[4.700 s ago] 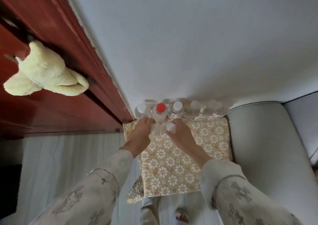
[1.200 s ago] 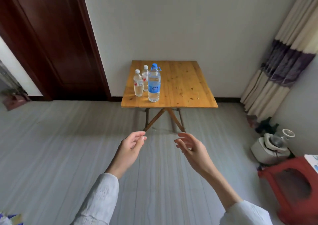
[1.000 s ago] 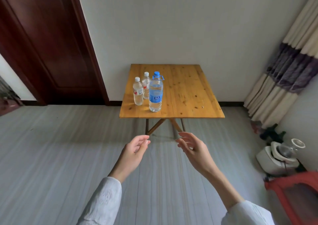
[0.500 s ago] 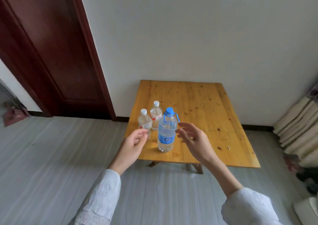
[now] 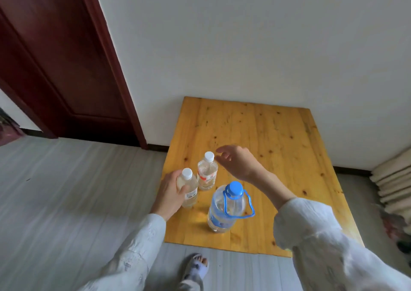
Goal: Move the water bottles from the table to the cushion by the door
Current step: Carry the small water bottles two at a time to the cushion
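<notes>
I see three water bottles standing upright on the wooden surface (image 5: 266,146), grouped toward its left front part. The left hand (image 5: 170,192) wraps around the near white-capped bottle (image 5: 189,189), fingers and thumb closed on its body; the bottle's base appears to rest on the surface, close to the left edge. Just behind it stands the second white-capped bottle (image 5: 206,175), with a red-and-white label, touching or nearly touching the first; I cannot tell which. The right hand (image 5: 239,165) hovers beside this second bottle's cap, fingers spread and curled, holding nothing and not in contact. The large bottle (image 5: 224,208) with the blue cap and blue carry loop stands nearer to me, right of the held one and apart from both. The surface sits against a white wall (image 5: 244,34); a dark red door (image 5: 55,57) is to the left. The cushion is out of view. One sandalled foot (image 5: 196,268) shows on the grey floor (image 5: 66,190).
</notes>
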`<state>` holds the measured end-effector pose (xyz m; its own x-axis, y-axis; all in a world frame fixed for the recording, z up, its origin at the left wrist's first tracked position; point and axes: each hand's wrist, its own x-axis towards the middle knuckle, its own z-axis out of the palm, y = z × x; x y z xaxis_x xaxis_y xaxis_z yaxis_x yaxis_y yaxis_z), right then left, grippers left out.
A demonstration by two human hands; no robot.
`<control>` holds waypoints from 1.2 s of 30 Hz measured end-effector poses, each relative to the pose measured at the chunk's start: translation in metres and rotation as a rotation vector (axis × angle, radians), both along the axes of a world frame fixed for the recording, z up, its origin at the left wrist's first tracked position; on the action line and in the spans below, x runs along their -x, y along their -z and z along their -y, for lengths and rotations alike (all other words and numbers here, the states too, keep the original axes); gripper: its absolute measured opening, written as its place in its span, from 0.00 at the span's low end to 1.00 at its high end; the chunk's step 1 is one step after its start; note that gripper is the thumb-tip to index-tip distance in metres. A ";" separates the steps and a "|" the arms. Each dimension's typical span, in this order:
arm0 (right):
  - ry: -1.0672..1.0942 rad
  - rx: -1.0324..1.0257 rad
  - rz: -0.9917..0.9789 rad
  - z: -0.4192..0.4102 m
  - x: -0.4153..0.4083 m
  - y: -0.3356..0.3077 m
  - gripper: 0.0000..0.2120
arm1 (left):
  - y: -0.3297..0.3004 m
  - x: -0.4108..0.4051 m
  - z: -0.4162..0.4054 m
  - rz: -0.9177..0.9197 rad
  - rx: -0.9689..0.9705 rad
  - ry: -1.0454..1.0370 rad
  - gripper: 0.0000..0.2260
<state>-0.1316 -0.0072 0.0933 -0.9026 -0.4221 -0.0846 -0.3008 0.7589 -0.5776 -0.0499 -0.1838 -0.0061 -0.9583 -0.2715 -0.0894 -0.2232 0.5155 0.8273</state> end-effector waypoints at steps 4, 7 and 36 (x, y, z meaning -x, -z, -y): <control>-0.077 -0.262 0.130 0.018 0.054 0.033 0.21 | 0.024 0.037 0.015 0.079 0.022 0.164 0.22; -0.166 -0.332 0.210 0.032 0.075 0.059 0.26 | 0.038 0.057 0.030 0.086 0.044 0.167 0.16; 0.725 -0.012 -0.422 -0.135 -0.017 -0.024 0.26 | -0.118 0.157 -0.128 -0.176 -0.384 0.772 0.09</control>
